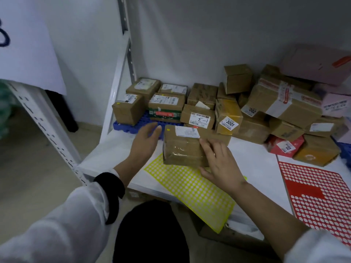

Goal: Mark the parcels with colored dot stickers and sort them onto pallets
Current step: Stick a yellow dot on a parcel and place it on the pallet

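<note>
A brown taped parcel point(182, 147) with a white label lies on the white shelf, its near edge over a yellow dot-sticker sheet point(191, 188). My right hand point(220, 162) rests on the parcel's right side, fingers spread over the top and thumb against the near edge. My left hand point(146, 141) hovers just left of the parcel with straight fingers, holding nothing. A red dot-sticker sheet point(319, 194) lies at the right. Behind the parcel sits a blue pallet point(133, 126) carrying several labelled parcels point(165, 103).
A loose pile of cardboard boxes point(281, 103) fills the back right, with a red box point(284, 146) and a pink box point(315, 63). A white shelf upright point(121, 76) stands left of the pallet. A paper sign point(28, 44) hangs at the upper left.
</note>
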